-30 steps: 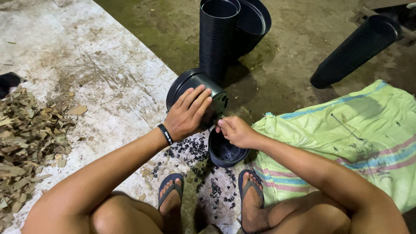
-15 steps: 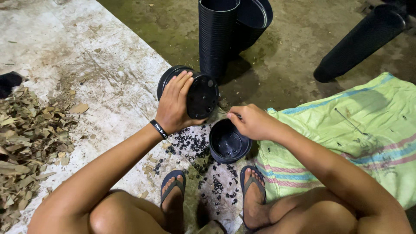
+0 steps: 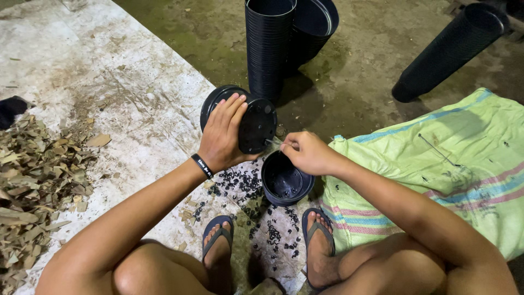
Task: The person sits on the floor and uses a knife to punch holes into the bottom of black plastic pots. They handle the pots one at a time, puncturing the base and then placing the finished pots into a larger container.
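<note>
We squat over the floor with both hands at work on black plastic pots. Our left hand (image 3: 221,134) is spread over a pot (image 3: 248,121) turned on its side, fingers draped across its wall and the holed base facing right, held just above the ground. Our right hand (image 3: 308,153) is closed in a pinch on a thin metal tool (image 3: 273,142), whose tip touches the base of that pot. Directly below the right hand a second pot (image 3: 285,180) stands upright and open on the floor. Small black chips (image 3: 248,188) lie scattered around it and between our sandalled feet. A tall stack (image 3: 268,46) of nested pots stands just behind the held pot, another stack (image 3: 450,52) lies tilted at upper right. A green woven sack (image 3: 436,158) is spread on the right, dry leaves (image 3: 33,180) are piled on the left.
</note>
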